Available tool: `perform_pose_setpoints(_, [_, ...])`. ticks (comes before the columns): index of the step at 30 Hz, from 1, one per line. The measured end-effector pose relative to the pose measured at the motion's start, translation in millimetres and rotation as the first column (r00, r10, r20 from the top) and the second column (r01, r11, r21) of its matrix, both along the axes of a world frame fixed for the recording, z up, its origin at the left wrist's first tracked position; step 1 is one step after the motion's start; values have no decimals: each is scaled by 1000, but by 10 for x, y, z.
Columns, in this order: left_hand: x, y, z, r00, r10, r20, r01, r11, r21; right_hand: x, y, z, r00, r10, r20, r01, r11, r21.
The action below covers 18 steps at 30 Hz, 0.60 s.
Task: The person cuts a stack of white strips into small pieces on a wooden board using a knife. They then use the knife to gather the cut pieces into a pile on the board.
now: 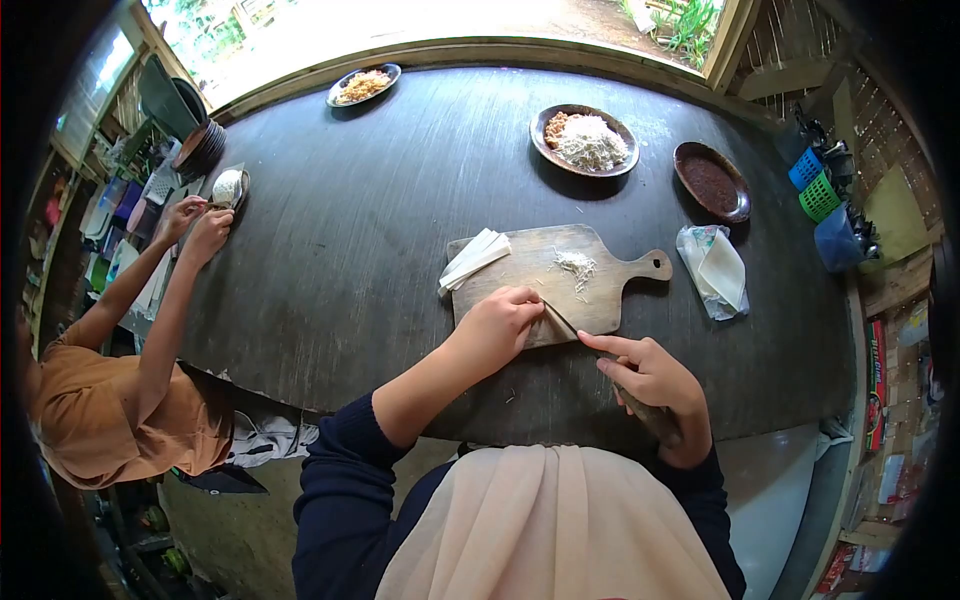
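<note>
"Dark and scratched, the bench (330, 230) runs up to a bright window opening. What is being handled there?"

"A knife (562, 318), its blade slanting over the near edge of a wooden cutting board (540, 245)."

"And the hands?"

"The right hand (655, 378) is wrapped around the handle, index finger stretched towards the blade. The left hand (497, 322) has its fingertips bunched beside the blade's tip; whether they pinch anything, I cannot tell."

"What else is on the board?"

"Stacked white strips (476, 259) at the left corner, jutting past the edge, and a small heap of white shreds (576, 265) on the right half."

"Beyond it?"

"Just right of the board's own handle, a packet (713, 272) with something white. Farther back, a brown dish (741, 212), then a plate (575, 170) heaped with more shreds, and another plate (334, 95) of orange-yellow food near the window."

"Anyone else?"

"A person (150, 415) in an orange-brown shirt at the left, hands on a small dish holding something white."
</note>
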<state>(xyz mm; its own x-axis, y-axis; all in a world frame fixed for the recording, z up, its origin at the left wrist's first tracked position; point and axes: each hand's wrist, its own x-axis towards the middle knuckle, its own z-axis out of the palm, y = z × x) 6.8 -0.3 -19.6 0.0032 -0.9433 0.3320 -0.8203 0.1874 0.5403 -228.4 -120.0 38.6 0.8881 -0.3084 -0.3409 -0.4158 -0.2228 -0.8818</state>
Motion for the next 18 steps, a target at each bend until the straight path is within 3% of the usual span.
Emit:
perform_pose_setpoints(11, [-11, 3, 12, 1000, 6, 17, -6, 1000, 4, 56, 27, -103, 999, -35, 28, 35, 999, -4])
perform_pose_setpoints(18, [-38, 9, 26, 999, 38, 10, -38, 999, 23, -48, -60, 24, 998, -6, -59, 10, 998, 64])
